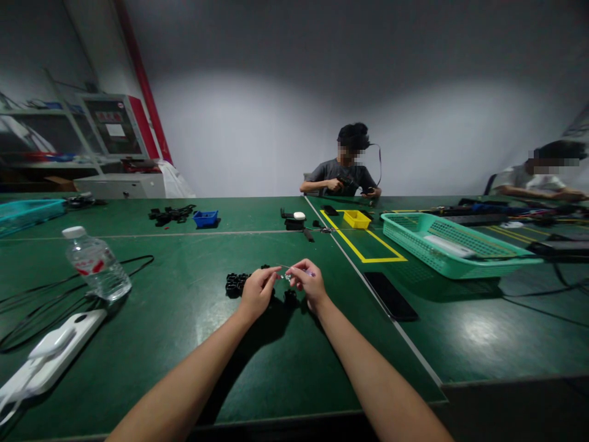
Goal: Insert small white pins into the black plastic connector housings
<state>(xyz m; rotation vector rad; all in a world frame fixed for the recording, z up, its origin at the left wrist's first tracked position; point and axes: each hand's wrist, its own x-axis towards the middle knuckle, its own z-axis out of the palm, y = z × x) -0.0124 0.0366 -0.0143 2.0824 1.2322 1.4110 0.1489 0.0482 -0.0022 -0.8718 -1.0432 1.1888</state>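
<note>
My right hand (309, 283) is closed in a pinch on a slim tool (311, 274) with a pale purple end; its exact kind is too small to tell. A thin tip reaches from it toward my left hand (258, 292), whose thumb and forefinger are pinched near that tip. Whatever the left fingers hold is too small to name. Tiny silvery bits (288, 277) show between the hands. Beside and partly behind the left hand lies a cluster of small black parts (235, 284). One more black part (289, 298) sits just below the right fingers.
A water bottle (97, 264) and a white power strip (55, 350) with cables are at left. On the right lie a black phone (391, 296) and a green basket (460, 267). Blue (205, 218) and yellow bins (357, 219) stand farther back. Two people sit across the table.
</note>
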